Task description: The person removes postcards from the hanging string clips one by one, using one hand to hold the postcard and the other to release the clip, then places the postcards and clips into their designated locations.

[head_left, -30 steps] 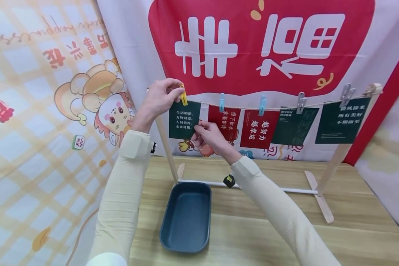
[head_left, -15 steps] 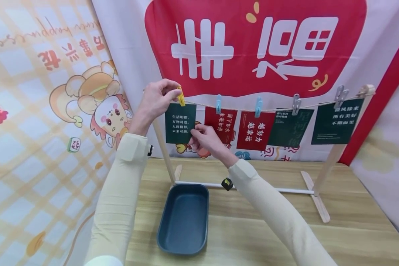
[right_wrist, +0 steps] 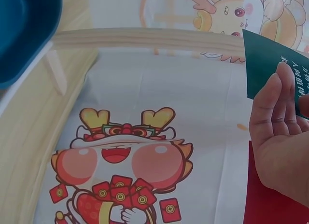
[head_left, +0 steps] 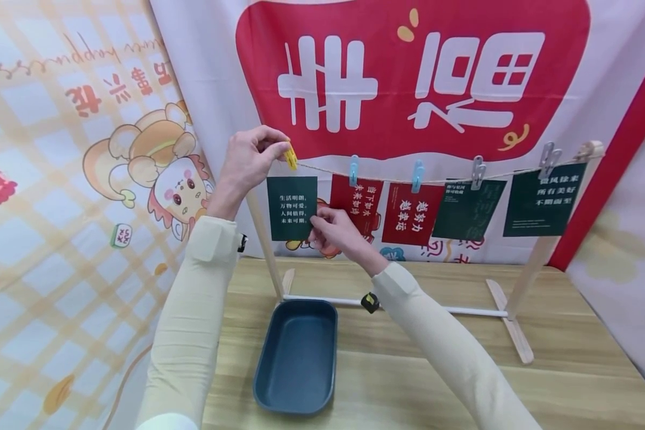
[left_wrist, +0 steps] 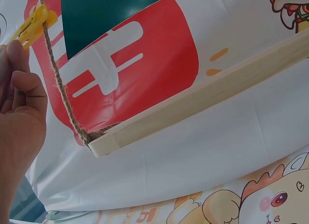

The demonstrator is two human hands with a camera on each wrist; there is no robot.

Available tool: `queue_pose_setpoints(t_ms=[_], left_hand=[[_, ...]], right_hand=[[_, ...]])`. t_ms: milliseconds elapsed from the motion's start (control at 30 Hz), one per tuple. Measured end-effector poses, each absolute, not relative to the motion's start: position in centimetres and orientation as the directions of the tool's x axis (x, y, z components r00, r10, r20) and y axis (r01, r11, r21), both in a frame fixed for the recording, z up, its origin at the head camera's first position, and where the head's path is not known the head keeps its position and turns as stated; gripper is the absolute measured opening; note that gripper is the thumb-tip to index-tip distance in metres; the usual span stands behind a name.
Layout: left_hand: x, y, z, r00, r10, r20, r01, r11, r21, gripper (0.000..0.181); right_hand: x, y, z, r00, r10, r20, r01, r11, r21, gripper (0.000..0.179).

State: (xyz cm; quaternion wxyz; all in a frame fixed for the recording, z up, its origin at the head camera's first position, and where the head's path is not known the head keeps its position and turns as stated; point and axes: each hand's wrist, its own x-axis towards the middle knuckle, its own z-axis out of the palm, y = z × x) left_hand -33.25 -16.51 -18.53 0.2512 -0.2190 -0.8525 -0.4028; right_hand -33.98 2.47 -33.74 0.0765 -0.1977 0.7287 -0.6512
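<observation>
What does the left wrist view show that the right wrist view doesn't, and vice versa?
Only the left wrist: the left hand pinching the yellow clip, and the twine.

Only the right wrist: the right hand, white lettering, and part of a red card.

Both: the green card, cropped in each, and a wooden post.

On my feed: worktop (head_left: pixel 419 370), pale wood, grain running sideways. I see tray (head_left: pixel 295 370) sitting at left, dark blue, rounded corners, long side pointing away. Rack (head_left: pixel 541 254) stands toward back: flat wooden foot (head_left: pixel 518 341) at each end, white crossbar (head_left: pixel 475 311) low between. Tray's far end close to crossbar; can't tell if touching.
</observation>
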Motion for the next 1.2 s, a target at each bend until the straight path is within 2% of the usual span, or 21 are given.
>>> queue_pose_setpoints(t_ms=[300,467,733,1033,1200], left_hand=[[-33.4,-16.2,-18.5,-0.765,0.163,0.623,0.591,0.564,0.577,0.028],[-33.3,-16.1,-18.3,-0.738,0.151,0.658,0.62,0.537,0.572,0.027],[-33.0,-15.9,-18.0,-0.742,0.153,0.653,0.619,0.531,0.579,0.034],[-32.1,-15.6,-18.1,-0.733,0.195,0.652,0.66,0.436,0.611,0.042],[-31.2,-15.7,-18.6,-0.723,0.229,0.652,0.672,0.456,0.584,0.048]], right_hand=[[-33.7,2.8,-34.0,-0.898,-0.418,0.141,-0.21,0.123,-0.97,0.022],[-33.6,3.0,-34.5,-0.888,-0.438,0.14,-0.222,0.14,-0.965,0.021],[-32.5,3.6,-35.4,-0.876,-0.461,0.143,-0.196,0.07,-0.978,0.023],[-30.9,4.9,-36.0,-0.879,-0.45,0.157,-0.199,0.047,-0.979,0.028],[-29.8,6.1,-36.7,-0.872,-0.46,0.167,-0.202,0.027,-0.979,0.032]])
